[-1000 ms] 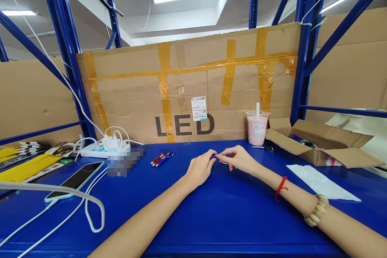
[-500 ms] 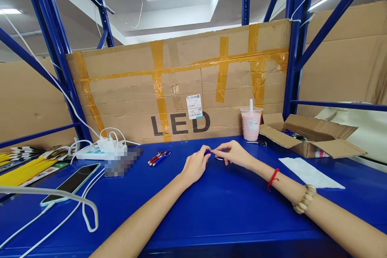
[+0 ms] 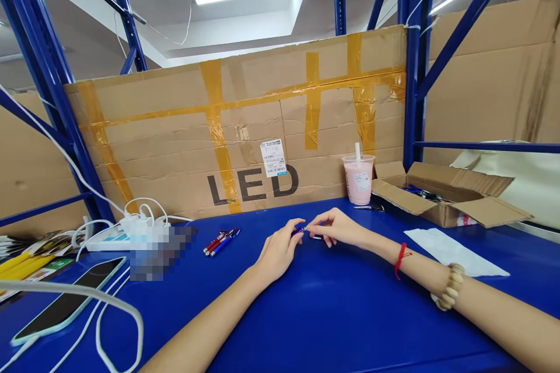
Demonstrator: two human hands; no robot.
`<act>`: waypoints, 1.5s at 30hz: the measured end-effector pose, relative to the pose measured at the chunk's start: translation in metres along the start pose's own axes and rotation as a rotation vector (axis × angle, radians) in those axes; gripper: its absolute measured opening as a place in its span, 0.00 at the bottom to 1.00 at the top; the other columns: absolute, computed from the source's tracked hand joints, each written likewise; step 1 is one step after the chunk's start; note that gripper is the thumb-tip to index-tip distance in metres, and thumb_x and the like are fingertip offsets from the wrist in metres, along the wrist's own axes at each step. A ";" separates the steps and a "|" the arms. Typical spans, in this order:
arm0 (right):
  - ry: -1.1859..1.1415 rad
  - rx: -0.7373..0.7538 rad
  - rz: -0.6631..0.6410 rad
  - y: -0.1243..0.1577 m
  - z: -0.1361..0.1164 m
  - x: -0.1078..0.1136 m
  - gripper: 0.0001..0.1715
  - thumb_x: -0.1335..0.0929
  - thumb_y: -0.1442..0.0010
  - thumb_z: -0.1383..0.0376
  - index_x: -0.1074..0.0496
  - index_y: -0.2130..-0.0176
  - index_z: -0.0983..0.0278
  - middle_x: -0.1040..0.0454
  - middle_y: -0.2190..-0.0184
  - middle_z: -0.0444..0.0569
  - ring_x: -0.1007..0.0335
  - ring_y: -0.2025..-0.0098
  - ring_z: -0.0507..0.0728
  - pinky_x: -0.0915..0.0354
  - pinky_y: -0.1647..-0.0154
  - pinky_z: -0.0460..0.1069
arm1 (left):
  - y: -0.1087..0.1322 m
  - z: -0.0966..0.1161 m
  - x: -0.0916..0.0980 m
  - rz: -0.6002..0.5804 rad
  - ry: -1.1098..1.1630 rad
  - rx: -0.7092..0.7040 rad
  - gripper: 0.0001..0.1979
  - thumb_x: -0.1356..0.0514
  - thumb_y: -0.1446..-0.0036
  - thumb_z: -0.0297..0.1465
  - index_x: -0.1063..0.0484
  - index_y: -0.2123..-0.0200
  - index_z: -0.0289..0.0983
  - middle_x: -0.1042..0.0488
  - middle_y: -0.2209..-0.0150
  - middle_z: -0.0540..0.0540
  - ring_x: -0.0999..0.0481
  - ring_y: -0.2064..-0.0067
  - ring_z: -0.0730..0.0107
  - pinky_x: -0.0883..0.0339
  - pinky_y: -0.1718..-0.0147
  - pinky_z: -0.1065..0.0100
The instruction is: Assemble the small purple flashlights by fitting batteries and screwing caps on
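Above the middle of the blue tabletop, my left hand [image 3: 276, 249] is closed around a blue pen barrel [image 3: 298, 231]. From the right, the fingertips of my right hand [image 3: 334, 227] pinch the barrel's end; the small part between them is too small to make out. A second dark blue pen piece [image 3: 315, 238] shows just below my right fingers, and whether it is held or lies on the table I cannot tell. To the left of my hands lies a small group of red and blue pens [image 3: 222, 241], side by side.
At the back stand a pink drink cup [image 3: 359, 182] and an open cardboard box [image 3: 450, 204] with pens inside. A white paper sheet [image 3: 455, 253] lies at right. A phone [image 3: 70, 300], white cables and a power strip [image 3: 109, 240] occupy the left.
The camera view has shifted slightly, so the surroundings appear farther left. Both hands stay together at the pen, with the fingertips slightly changed in position.
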State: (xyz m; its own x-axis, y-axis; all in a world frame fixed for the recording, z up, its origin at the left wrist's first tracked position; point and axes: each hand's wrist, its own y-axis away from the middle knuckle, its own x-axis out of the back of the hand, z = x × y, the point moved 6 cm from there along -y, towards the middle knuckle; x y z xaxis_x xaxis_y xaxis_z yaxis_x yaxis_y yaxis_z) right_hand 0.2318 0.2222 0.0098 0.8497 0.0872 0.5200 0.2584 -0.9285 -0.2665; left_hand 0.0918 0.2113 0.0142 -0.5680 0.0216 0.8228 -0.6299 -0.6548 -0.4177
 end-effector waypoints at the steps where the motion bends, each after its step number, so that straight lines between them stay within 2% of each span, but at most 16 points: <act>1: 0.000 0.004 -0.015 0.000 0.001 -0.001 0.23 0.32 0.49 0.50 0.23 0.68 0.68 0.25 0.74 0.50 0.36 0.84 0.47 0.45 0.87 0.41 | 0.000 -0.001 0.000 -0.002 0.003 -0.002 0.15 0.57 0.35 0.32 0.42 0.47 0.42 0.26 0.64 0.49 0.26 0.59 0.68 0.35 0.59 0.69; 7: -0.002 0.022 -0.032 0.002 -0.004 0.000 0.23 0.31 0.49 0.51 0.23 0.65 0.67 0.27 0.78 0.46 0.37 0.84 0.46 0.44 0.86 0.41 | -0.001 -0.003 -0.003 -0.011 -0.004 -0.008 0.16 0.54 0.36 0.31 0.39 0.46 0.41 0.25 0.61 0.48 0.27 0.57 0.67 0.36 0.55 0.67; 14: 0.031 0.010 -0.024 0.003 -0.004 0.000 0.28 0.33 0.48 0.47 0.23 0.68 0.69 0.27 0.78 0.48 0.38 0.84 0.47 0.45 0.86 0.41 | -0.001 0.001 -0.002 -0.010 -0.038 -0.027 0.15 0.54 0.36 0.30 0.34 0.50 0.40 0.25 0.61 0.47 0.27 0.58 0.66 0.35 0.56 0.67; 21: -0.019 -0.010 -0.003 0.003 -0.002 -0.002 0.27 0.32 0.49 0.47 0.23 0.64 0.68 0.30 0.82 0.45 0.38 0.84 0.47 0.45 0.85 0.41 | -0.001 0.000 -0.001 0.008 -0.053 -0.011 0.17 0.55 0.36 0.30 0.37 0.46 0.41 0.25 0.61 0.48 0.26 0.59 0.67 0.34 0.56 0.68; 27: -0.048 -0.012 0.070 0.002 -0.004 0.003 0.28 0.34 0.48 0.46 0.24 0.68 0.68 0.24 0.71 0.51 0.39 0.84 0.46 0.46 0.86 0.42 | -0.002 -0.002 -0.002 0.009 -0.067 0.000 0.16 0.54 0.36 0.31 0.36 0.48 0.40 0.25 0.60 0.47 0.26 0.59 0.66 0.34 0.56 0.67; 33: -0.039 0.006 0.073 0.004 -0.004 -0.002 0.27 0.32 0.50 0.47 0.24 0.71 0.69 0.26 0.76 0.48 0.40 0.85 0.46 0.46 0.85 0.42 | -0.001 0.000 -0.003 0.000 -0.043 0.013 0.14 0.55 0.36 0.31 0.33 0.52 0.41 0.25 0.61 0.48 0.26 0.60 0.68 0.34 0.58 0.69; 39: -0.001 0.005 0.053 0.003 -0.004 -0.006 0.26 0.33 0.49 0.47 0.24 0.70 0.68 0.24 0.72 0.49 0.38 0.85 0.46 0.45 0.86 0.42 | -0.002 -0.006 -0.002 0.006 -0.035 0.088 0.12 0.55 0.36 0.31 0.34 0.56 0.43 0.25 0.65 0.51 0.26 0.62 0.69 0.35 0.62 0.70; 41: 0.033 0.007 -0.032 0.005 -0.010 -0.005 0.24 0.33 0.49 0.48 0.24 0.68 0.67 0.24 0.71 0.49 0.38 0.85 0.46 0.44 0.86 0.41 | -0.002 -0.007 -0.002 0.015 -0.038 0.110 0.11 0.55 0.36 0.31 0.35 0.56 0.43 0.26 0.65 0.51 0.26 0.62 0.68 0.35 0.62 0.70; 45: 0.099 -0.034 -0.418 0.021 -0.024 -0.009 0.21 0.28 0.54 0.54 0.24 0.63 0.65 0.24 0.69 0.47 0.38 0.84 0.45 0.41 0.83 0.41 | -0.002 -0.008 -0.003 0.014 -0.036 0.119 0.10 0.54 0.36 0.31 0.36 0.56 0.43 0.26 0.66 0.51 0.26 0.62 0.69 0.36 0.62 0.70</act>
State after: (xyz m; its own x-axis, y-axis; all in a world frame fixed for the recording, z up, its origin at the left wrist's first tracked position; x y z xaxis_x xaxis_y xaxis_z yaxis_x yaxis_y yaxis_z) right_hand 0.2182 0.1928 0.0188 0.6265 0.4247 0.6535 0.5545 -0.8321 0.0092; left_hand 0.0907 0.2189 0.0096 -0.5559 -0.0137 0.8311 -0.5534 -0.7399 -0.3824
